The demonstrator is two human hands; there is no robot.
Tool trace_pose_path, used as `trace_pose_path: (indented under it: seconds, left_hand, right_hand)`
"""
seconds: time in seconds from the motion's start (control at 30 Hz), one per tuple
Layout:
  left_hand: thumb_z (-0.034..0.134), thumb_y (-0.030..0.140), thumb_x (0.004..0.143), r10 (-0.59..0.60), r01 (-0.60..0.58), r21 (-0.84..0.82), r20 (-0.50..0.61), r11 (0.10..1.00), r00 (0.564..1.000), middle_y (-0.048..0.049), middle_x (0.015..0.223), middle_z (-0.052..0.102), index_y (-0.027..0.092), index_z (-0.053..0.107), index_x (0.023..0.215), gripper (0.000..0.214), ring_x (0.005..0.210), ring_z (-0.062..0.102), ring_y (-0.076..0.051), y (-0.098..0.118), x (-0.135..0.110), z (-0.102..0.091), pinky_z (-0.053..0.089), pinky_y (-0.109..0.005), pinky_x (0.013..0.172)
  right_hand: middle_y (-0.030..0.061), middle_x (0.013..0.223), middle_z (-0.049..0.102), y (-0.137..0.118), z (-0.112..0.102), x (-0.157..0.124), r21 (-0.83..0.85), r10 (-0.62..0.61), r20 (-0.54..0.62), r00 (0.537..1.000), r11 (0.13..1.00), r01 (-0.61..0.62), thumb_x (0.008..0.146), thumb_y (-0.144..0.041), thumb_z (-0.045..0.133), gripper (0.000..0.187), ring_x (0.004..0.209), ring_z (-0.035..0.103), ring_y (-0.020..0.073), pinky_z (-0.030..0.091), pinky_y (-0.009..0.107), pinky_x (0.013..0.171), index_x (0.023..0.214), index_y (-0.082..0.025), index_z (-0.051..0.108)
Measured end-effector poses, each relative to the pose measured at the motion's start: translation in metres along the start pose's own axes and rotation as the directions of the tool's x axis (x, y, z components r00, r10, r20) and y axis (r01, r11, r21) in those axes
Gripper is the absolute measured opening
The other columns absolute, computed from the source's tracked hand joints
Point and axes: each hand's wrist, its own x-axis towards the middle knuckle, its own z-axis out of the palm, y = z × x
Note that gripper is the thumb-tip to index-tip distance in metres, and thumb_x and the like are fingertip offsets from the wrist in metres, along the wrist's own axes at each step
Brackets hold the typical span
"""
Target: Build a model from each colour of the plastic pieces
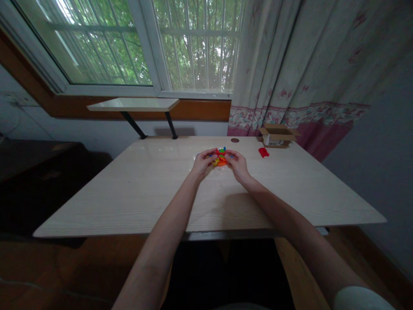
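A small cluster of colourful plastic pieces (220, 156), orange, red, green, yellow and blue, sits at the middle of the light wooden table (135, 193). My left hand (202, 161) grips its left side with the fingers curled round it. My right hand (238, 163) grips its right side the same way. Both hands rest low over the tabletop, and the fingers hide part of the cluster. I cannot tell how the pieces fit together.
A loose red piece (263, 152) lies to the right of my hands. An open cardboard box (277, 135) stands at the table's far right corner, beside a small round brown thing (235, 140). A wall shelf (132, 104), window and curtain lie behind.
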Motion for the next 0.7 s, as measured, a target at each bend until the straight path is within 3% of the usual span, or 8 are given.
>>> trace_pose_path:
  seconds: [0.33,0.7]
  left_hand:
    - [0.081,0.031,0.052,-0.017,0.018,-0.012,0.051,1.0,0.999,-0.0054,0.07,0.068,0.012,0.069,0.095,0.048,0.056,0.058,-0.011,-0.0007,-0.0006,0.0004,0.043,-0.022,0.052]
    - [0.081,0.025,0.05,-0.016,0.022,-0.074,0.081,0.997,0.997,-0.0034,0.073,0.068,0.013,0.068,0.089,0.043,0.058,0.06,-0.01,-0.0022,-0.0008,0.0024,0.046,-0.022,0.057]
  right_hand:
    - [0.0018,0.077,0.067,-0.0027,-0.0008,-0.0009,-0.034,0.066,-0.005,0.998,0.997,-0.066,0.066,-0.044,0.069,0.037,0.054,0.052,0.0083,0.038,0.02,0.047,0.094,-0.019,0.066]
    - [-0.0012,0.074,0.066,-0.0075,0.005,-0.0039,0.194,0.163,0.059,0.985,0.966,-0.172,0.065,-0.032,0.07,0.025,0.057,0.055,0.0087,0.045,0.022,0.055,0.087,-0.021,0.065]
